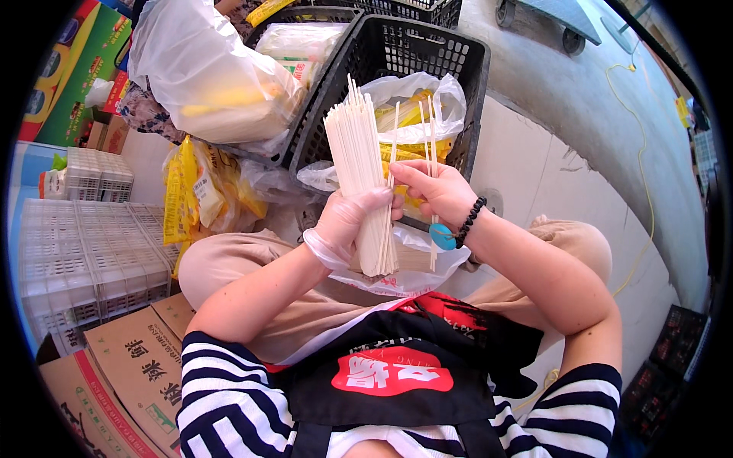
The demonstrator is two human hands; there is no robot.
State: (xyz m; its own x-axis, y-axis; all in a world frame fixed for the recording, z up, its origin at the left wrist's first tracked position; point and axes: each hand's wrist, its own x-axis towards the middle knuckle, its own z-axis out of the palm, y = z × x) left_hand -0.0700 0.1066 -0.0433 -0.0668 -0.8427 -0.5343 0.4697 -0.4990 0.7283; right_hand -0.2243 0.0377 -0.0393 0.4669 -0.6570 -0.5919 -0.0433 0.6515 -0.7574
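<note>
A thick bundle of thin, straight, pale sticks (355,145) stands nearly upright in front of me; whether they are skewers or dried noodles I cannot tell. My left hand (353,221), in a thin clear glove, is wrapped round its lower half. Beside it, my bare right hand (435,189) has a few loose sticks (433,137) between its fingers, and its thumb and forefinger pinch one more at the bundle's right edge. A black bead bracelet with a turquoise disc (442,236) is on the right wrist. Under the bundle, a white plastic bag (412,263) lies between my legs.
A black crate (477,99) ahead holds yellow packets and a white bag. Left of it, another crate carries a large filled plastic bag (221,84). Yellow bags (198,187), white plastic baskets (92,248) and cardboard boxes (134,366) stand left. A wheeled trolley (561,19) is far right.
</note>
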